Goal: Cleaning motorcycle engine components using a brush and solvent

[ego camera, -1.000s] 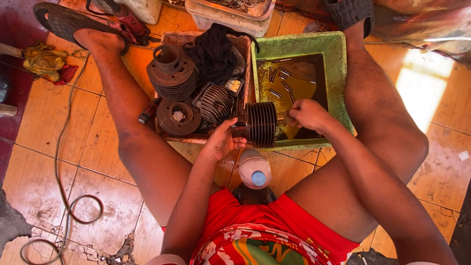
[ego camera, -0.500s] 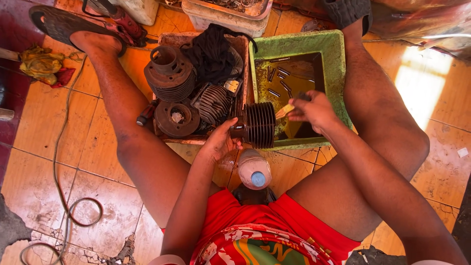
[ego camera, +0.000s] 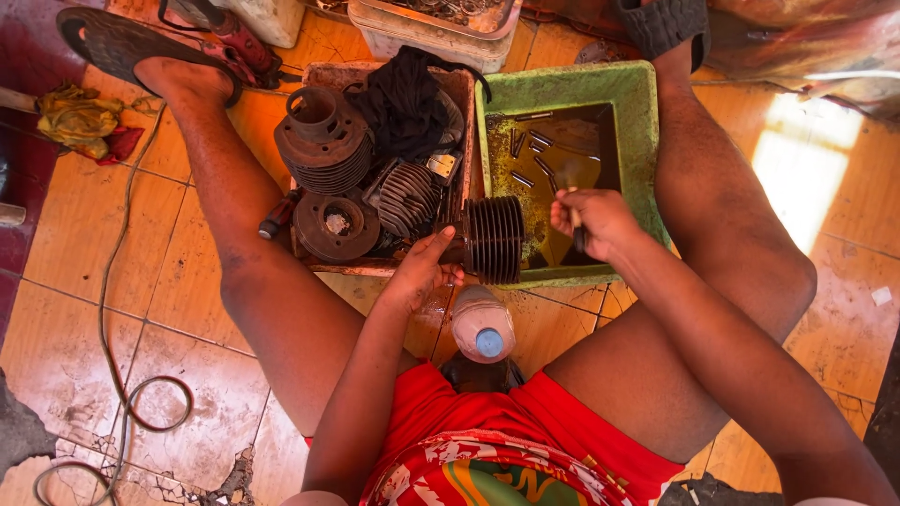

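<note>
I sit on the floor with my legs spread around two trays. My left hand (ego camera: pixel 420 272) grips the end of a dark finned engine cylinder (ego camera: pixel 494 238), holding it on its side over the edge of a green tub (ego camera: pixel 562 84). The tub holds dark oily liquid with several small metal pins in it. My right hand (ego camera: pixel 593 220) is closed on a thin brush-like tool (ego camera: pixel 574 208) above the liquid, just right of the cylinder.
A worn tray (ego camera: pixel 389 267) on the left holds more finned cylinders (ego camera: pixel 323 141), round engine parts and a black cloth (ego camera: pixel 405 98). A plastic bottle with a blue cap (ego camera: pixel 483 323) stands between my thighs. A cable (ego camera: pixel 112 281) loops over the tiled floor at left; rags (ego camera: pixel 80 122) lie beside my sandalled foot.
My right hand has lifted from the tub's liquid and drawn back toward the cylinder, now with the tool in it. My left hand keeps its hold on the cylinder.
</note>
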